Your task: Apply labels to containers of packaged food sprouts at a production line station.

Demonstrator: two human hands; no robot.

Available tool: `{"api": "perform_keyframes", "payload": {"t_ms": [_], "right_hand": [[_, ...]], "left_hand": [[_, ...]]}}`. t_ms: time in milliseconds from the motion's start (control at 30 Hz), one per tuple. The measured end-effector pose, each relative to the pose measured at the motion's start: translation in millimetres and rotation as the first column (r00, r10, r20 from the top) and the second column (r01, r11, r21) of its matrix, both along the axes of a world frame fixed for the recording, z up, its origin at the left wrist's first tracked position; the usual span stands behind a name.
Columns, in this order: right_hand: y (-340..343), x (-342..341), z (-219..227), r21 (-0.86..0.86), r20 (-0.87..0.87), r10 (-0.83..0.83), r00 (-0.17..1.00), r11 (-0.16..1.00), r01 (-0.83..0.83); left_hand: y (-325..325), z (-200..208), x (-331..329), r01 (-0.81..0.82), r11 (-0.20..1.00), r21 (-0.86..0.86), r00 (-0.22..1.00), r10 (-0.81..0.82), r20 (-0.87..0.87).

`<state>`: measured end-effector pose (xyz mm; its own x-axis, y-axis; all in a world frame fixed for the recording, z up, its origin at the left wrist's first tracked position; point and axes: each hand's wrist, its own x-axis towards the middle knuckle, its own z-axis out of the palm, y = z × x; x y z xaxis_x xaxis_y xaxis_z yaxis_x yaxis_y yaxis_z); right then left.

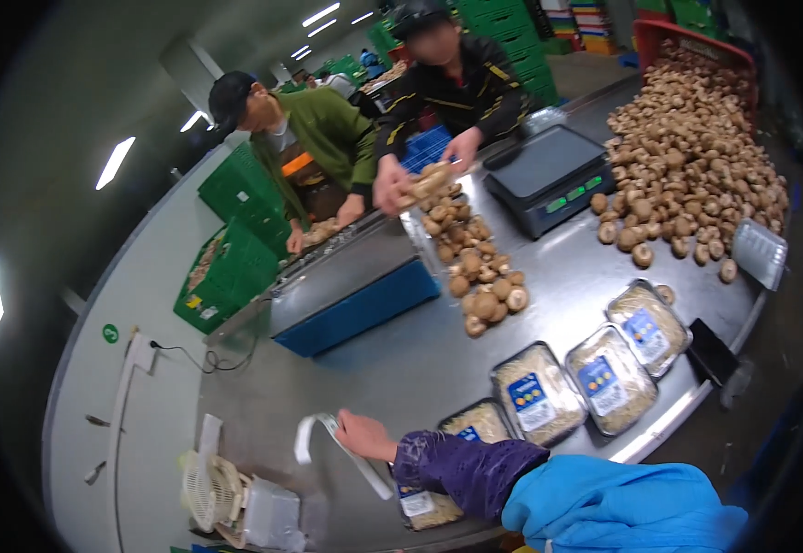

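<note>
My left hand (366, 437) reaches across the metal table, its fingers pinched on a curled white strip (361, 468). One end of the strip loops up to the left of the fingers. Beneath and beside my forearm, in a purple cuff and blue sleeve, lie labelled film-wrapped trays of pale, thin strands; a wrapped tray (537, 392) sits just beyond the cuff, another wrapped tray (429, 509) is partly covered by the arm. Two more wrapped trays (611, 380) line the near edge. My right hand is out of view.
Loose brown mushrooms (489, 295) lie mid-table, with a large heap (696, 157) spilling from a red crate (645, 41). A digital scale (549, 175) stands between. A co-worker's hands (390, 184) hold mushrooms; another person (328, 138) works behind. White baskets (212, 493) stand lower left; a black phone-like slab (713, 352) lies right.
</note>
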<state>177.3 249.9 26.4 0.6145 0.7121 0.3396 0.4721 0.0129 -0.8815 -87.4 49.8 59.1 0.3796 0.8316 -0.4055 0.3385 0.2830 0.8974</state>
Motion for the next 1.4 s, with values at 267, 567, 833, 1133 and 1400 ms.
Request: {"api": "perform_keyframes", "payload": {"t_ms": [267,567,833,1133,1400], "right_hand": [[-174,47,25,0.178,-0.286,0.138,0.948,0.98,-0.089],[-314,44,96,0.074,-0.338,0.12,0.933,0.992,-0.101],[-381,67,90,-0.043,-0.305,0.074,0.949,0.995,-0.091],[-422,97,85,-0.026,-0.471,0.1,0.877,0.992,-0.127],[-441,113,84,-0.075,-0.404,0.059,0.913,0.992,-0.098]], "left_hand": [[-19,-14,54,0.105,0.991,-0.08,0.847,-0.046,0.529],[-48,56,138,0.402,0.89,-0.217,0.671,-0.124,0.731],[-92,42,188,0.429,0.891,-0.146,0.76,-0.269,0.592],[-106,34,243,0.382,0.917,-0.11,0.755,-0.242,0.609],[-110,44,275,0.474,0.86,-0.19,0.703,-0.238,0.671]]}}
